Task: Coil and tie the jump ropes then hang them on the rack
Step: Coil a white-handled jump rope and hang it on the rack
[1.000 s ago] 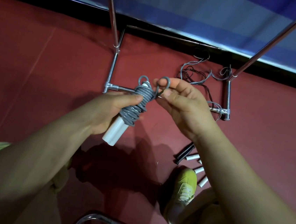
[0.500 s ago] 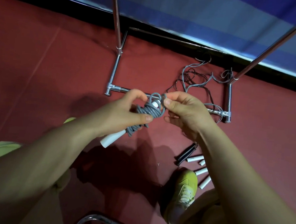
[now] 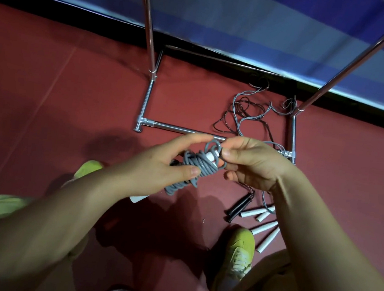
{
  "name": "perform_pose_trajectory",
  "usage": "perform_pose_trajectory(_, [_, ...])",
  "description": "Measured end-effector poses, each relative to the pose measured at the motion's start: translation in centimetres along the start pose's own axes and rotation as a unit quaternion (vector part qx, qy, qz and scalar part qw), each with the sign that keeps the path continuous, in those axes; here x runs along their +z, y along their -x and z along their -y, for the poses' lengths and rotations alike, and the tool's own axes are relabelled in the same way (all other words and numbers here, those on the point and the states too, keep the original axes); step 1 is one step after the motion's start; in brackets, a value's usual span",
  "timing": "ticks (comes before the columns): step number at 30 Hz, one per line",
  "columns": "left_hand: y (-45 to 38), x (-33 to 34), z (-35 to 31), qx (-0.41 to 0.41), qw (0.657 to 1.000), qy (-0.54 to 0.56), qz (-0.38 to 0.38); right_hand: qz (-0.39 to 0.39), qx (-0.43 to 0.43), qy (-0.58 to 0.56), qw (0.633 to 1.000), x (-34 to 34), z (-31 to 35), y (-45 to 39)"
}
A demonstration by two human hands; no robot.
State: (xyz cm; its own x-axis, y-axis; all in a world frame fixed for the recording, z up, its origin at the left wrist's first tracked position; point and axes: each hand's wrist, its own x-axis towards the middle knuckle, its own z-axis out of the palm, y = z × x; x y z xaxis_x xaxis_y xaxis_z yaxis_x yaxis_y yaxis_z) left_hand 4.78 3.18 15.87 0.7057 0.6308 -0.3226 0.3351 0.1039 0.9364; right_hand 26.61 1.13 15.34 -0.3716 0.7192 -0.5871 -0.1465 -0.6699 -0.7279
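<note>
I have the grey rubbery jump rope wound around its white plastic handles [image 3: 196, 166] held in the air between both hands, above the dark red floor [image 3: 60, 107] and just in front of the low front bar of the chrome tubular rack [image 3: 176, 128]. My left hand [image 3: 160, 168] grips the bundle across its middle, thumb pressed over the wraps and index finger stretched along the top. My right hand [image 3: 253, 163] pinches the loose loop of cord at the handle tip with its fingers [image 3: 227, 152] curled onto it.

I judge this bundle to be light and soft: the cord looks pliable but springy, so the wraps will want to loosen unless I keep them squeezed. The smooth handles look slippery, a poor place to hold while tying; the wrapped middle gives a better purchase, and the end loop is what I should pull to cinch the knot. For hanging, I would take it by that tied loop.

On the floor by the rack lie a tangle of thin grey and dark loose cords [image 3: 244, 115], a pair of black handles [image 3: 239, 207] and several white handles [image 3: 265, 226], near my yellow-green shoe [image 3: 236, 252]. Those look to be still uncoiled.
</note>
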Motion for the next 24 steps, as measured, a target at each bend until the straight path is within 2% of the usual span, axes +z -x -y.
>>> perform_pose_trajectory(4, [0.3,-0.2,-0.1,-0.010,0.997,0.054,0.045,0.046,0.007,-0.006,0.999,-0.3,-0.5,-0.1])
perform_pose_trajectory(12, [0.4,-0.3,-1.0,-0.065,0.978,0.186,0.074,0.070,-0.019,-0.139,0.988,0.7,-0.8,-0.7])
perform_pose_trajectory(18, [-0.1,-0.6,-1.2,-0.061,0.967,0.246,0.018,0.064,-0.061,-0.256,0.963,1.7,-0.6,-1.1])
perform_pose_trajectory(22, [0.0,-0.8,-1.3,-0.078,0.964,0.254,0.005,0.050,-0.071,-0.229,0.969,2.3,-0.2,-0.8])
perform_pose_trajectory(24, [0.0,-0.7,-1.4,-0.086,0.965,0.249,0.002,0.016,-0.067,-0.193,0.979,2.9,0.0,-0.7])
